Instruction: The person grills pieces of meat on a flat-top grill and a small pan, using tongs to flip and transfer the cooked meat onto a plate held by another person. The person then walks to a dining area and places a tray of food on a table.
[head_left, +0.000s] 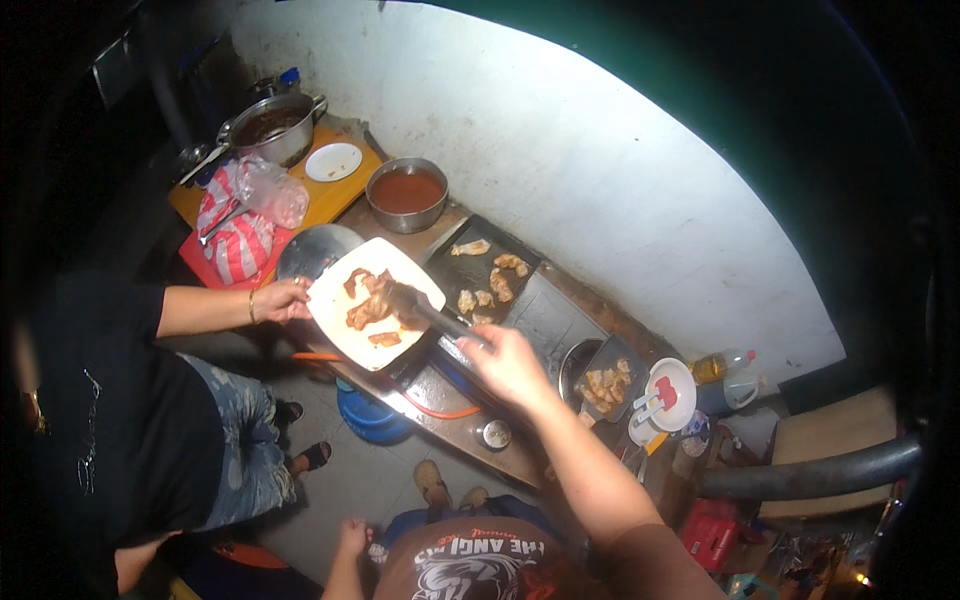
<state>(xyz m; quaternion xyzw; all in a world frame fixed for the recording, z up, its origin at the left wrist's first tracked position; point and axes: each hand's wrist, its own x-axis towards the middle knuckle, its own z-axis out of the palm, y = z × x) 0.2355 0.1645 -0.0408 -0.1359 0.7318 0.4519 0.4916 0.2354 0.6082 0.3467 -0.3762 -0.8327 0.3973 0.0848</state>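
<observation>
My right hand (505, 368) is closed round the handle of a long black cooking utensil (447, 322). Its dark head rests among browned pieces of meat (372, 308) on a cream square plate (347, 343); whether it is tongs or a turner is unclear. At the plate's left edge, another person's hand (284, 299) grips the rim and holds it up over the counter's front. My left hand (353, 538) hangs low by my body with its fingers curled; what they hold, if anything, cannot be made out. Behind the plate, a dark griddle (470, 268) carries several pieces of meat.
A steel bowl of reddish-brown sauce (407, 192) stands by the wall. Left are a large pot (272, 130), a white plate (333, 162) and a striped bag (240, 250). Right are a tray of meat pieces (622, 385) and an oil bottle (710, 367). A blue tub (372, 412) sits below.
</observation>
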